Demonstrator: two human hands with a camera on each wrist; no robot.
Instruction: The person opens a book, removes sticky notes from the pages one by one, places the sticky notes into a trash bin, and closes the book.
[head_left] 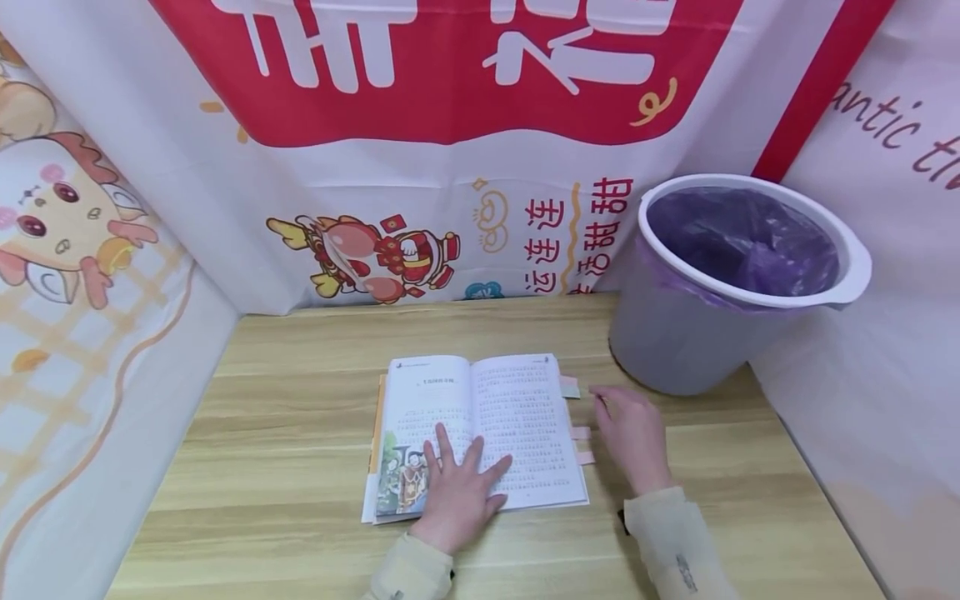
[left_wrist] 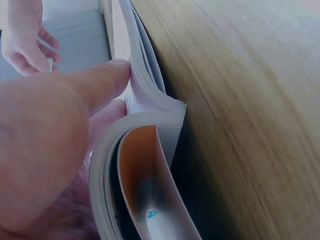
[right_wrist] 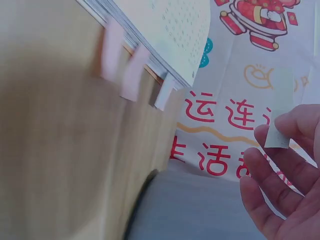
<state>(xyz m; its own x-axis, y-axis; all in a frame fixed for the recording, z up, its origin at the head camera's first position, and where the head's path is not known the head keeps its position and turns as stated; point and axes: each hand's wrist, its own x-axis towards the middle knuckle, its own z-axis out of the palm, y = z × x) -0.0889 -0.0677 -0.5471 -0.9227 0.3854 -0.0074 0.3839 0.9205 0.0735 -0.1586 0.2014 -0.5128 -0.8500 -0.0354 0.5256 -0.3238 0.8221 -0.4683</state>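
An open book (head_left: pixel 525 417) lies on the wooden table, with printed text on both pages and a colour picture low on the left page. My left hand (head_left: pixel 459 498) presses on the pages across the spine, fingers spread. Its thumb (left_wrist: pixel 107 80) rests along the book's lower edge in the left wrist view. To the right of the book, my right hand (head_left: pixel 636 435) pinches a pale sticky tab (right_wrist: pixel 278 132) between thumb and index finger, the other fingers loosely bent. Several sticky tabs, pink ones (right_wrist: pixel 134 75) and a pale one (right_wrist: pixel 164 92), stick out from the book's right edge.
A grey bin (head_left: pixel 675 333) with a purple liner stands at the back right of the table (head_left: pixel 285 450), just beyond my right hand. A printed cloth (head_left: pixel 420 167) hangs behind the table, with more cloth at both sides.
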